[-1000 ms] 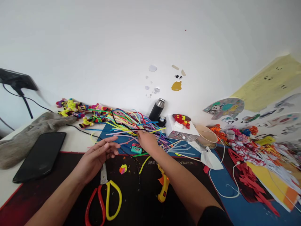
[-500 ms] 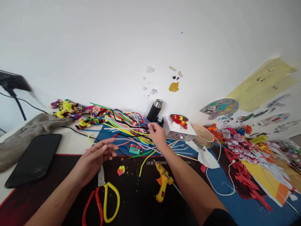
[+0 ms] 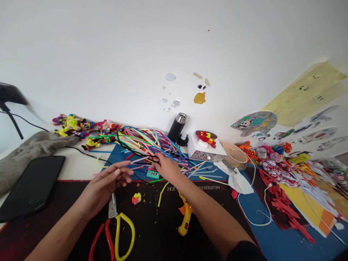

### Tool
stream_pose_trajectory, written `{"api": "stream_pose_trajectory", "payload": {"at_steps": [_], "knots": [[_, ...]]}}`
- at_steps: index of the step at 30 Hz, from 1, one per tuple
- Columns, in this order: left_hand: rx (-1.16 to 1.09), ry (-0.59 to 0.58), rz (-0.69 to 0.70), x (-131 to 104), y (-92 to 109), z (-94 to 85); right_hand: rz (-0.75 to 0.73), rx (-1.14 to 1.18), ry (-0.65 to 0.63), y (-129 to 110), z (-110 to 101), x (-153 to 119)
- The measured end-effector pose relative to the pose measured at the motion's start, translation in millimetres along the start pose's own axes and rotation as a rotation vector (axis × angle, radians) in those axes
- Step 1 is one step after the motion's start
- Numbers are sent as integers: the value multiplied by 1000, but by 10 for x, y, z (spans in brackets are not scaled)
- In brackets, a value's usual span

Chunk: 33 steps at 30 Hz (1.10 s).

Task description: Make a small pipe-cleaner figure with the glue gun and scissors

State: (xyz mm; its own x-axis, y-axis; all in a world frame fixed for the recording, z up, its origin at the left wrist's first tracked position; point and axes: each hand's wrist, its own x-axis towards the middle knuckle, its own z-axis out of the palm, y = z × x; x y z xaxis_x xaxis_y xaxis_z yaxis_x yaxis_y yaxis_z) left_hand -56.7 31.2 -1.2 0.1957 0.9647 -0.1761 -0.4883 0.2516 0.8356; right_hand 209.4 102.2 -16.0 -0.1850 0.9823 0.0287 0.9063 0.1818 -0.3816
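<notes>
My right hand (image 3: 168,167) reaches into a loose pile of coloured pipe cleaners (image 3: 141,139), its fingers closed on some of them near a black strand; the fingertips are partly hidden. To the left, my left hand (image 3: 104,185) hovers over the mat with fingers loosely bent and apart, nothing in them. Beneath it lie scissors (image 3: 112,208) with one red and one yellow handle. A small pink, yellow and orange fuzzy piece (image 3: 136,198) rests on the black mat. My right forearm partly covers a yellow glue gun (image 3: 185,219).
Behind the pile stands a black flask (image 3: 176,127), beside a white box (image 3: 194,148). A black phone (image 3: 31,183) and grey cloth-like bundle (image 3: 35,146) lie left. Fuzzy figures (image 3: 72,125) line the wall. A white cable (image 3: 251,222) and red strips (image 3: 284,204) are at right.
My right hand has moved down and left, deeper into the pipe cleaners, and the strands have shifted and bunched up. My left hand stays nearly where it was. The view has shifted slightly.
</notes>
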Motion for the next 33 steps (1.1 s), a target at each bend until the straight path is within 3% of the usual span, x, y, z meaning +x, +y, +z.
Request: {"api": "stream_pose_trajectory", "payload": {"at_steps": [3,7,14,19,25,33], "knots": [[9,0,-10,4,5,-2,3,-41,-45,-123,-28,28],[17,6,-12,8,8,-8,28,-56,-9,-134,-143,115],[20,11,-10,17,-10,-10,109,67,165,51,-189,218],[26,14,-14,14,3,10,52,211,195,76,-202,142],[25,26,-17,5,10,25,19,311,279,105,-429,52],[27,5,-10,16,-8,28,144,241,361,391,-624,258]]}}
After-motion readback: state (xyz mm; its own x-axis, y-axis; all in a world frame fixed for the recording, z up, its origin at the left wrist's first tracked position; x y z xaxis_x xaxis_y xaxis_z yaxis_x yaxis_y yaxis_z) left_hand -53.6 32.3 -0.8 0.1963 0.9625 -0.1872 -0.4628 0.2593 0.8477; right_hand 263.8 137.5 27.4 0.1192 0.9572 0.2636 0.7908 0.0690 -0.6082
